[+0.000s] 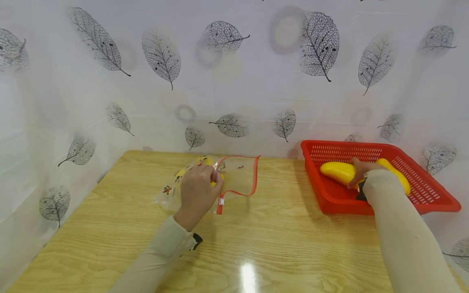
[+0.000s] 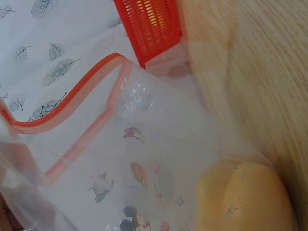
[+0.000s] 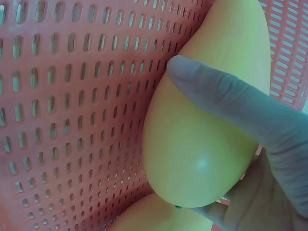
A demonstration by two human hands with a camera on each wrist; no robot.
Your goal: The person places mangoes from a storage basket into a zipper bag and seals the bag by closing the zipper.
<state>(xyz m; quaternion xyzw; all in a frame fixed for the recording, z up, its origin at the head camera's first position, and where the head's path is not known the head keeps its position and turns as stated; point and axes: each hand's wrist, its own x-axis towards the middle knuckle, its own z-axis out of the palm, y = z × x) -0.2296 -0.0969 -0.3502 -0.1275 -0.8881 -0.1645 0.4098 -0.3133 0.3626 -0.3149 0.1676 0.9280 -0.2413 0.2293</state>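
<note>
Left hand (image 1: 199,189): fingers curled in a pinch on the zip bag near its mouth; seen by the left wrist only at the frame edge, behind film.
Zip bag (image 1: 238,179): clear, cartoon-printed, on the table; mouth agape towards the basket.
Zip edge (image 1: 255,179): red, looped wide; slider (image 1: 221,201) hanging at the near corner.
Bag contents: yellow lobed item (image 2: 257,197), low in the bag.
Right hand (image 1: 362,171): grasping a yellow mango-shaped fruit (image 3: 202,144) inside the basket; thumb (image 3: 216,89) laid across its near face, other fingers partly hidden at its far side.
Second yellow fruit (image 1: 400,177): in the basket, by the right wrist, partly covered by the sleeve.
Basket (image 1: 315,179): red, slotted plastic; walls on all sides of the right hand, top open.
Table (image 1: 278,232): wood-grain; its surface runs between bag and basket, the two well apart.
Back edge: leaf-print curtain (image 1: 256,97), just behind the basket.
</note>
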